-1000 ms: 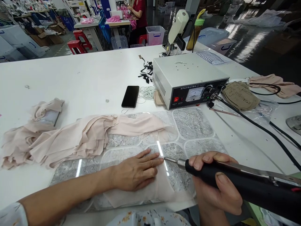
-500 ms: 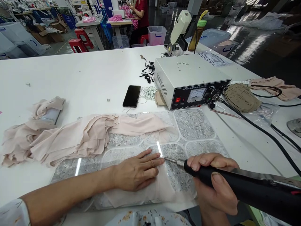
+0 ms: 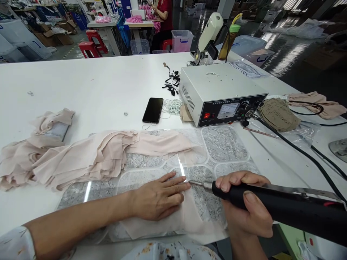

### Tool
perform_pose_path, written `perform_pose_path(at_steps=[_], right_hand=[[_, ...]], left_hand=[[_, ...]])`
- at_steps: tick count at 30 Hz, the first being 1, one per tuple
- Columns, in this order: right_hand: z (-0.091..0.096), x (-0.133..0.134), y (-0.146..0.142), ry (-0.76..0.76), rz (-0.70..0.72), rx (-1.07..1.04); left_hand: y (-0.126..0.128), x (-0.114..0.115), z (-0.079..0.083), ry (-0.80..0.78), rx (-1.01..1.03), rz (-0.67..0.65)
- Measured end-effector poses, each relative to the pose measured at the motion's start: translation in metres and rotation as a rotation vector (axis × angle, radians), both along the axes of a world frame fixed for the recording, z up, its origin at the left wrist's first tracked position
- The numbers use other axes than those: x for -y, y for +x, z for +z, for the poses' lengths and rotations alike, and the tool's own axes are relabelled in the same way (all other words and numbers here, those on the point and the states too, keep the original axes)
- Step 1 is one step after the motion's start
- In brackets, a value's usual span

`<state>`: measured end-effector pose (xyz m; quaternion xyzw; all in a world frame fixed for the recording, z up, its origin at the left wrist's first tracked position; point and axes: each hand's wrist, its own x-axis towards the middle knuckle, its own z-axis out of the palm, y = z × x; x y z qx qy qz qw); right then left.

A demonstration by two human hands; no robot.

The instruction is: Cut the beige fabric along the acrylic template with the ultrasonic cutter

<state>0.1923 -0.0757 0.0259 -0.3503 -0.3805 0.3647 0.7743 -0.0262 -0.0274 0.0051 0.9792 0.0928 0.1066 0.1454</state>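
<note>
My left hand [image 3: 159, 196] lies flat, fingers stretched out, on a pale pink fabric piece [image 3: 187, 218] spread over a glossy patterned mat [image 3: 227, 144]. My right hand [image 3: 245, 209] is wrapped round the black handle of a handheld welding tool [image 3: 276, 207]. Its thin metal tip [image 3: 196, 183] touches the fabric just beside my left fingertips. A cable runs from the tool side up to the white control box [image 3: 219, 92].
A heap of pink fabric pieces [image 3: 81, 157] lies left on the mat. A black phone [image 3: 153, 110], white elastic loops [image 3: 172, 106] and black scraps [image 3: 170, 81] lie by the box. A brown fabric piece [image 3: 278, 113] and cables lie right. Another person sits far behind.
The tool tip and my right hand have shifted slightly left and up along the fabric. My left hand stays pressed flat in place.
</note>
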Motion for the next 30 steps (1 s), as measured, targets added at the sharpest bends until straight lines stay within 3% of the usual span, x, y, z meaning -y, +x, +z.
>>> perform_pose_path(at_steps=[21,30], right_hand=[[0.003,-0.001,0.000,-0.001,-0.011,-0.003],[0.003,0.016,0.011,-0.043,-0.029,-0.101]], left_hand=[[0.001,-0.001,0.003,0.006,-0.020,0.003],[0.001,-0.004,0.015,-0.087,-0.076,-0.003]])
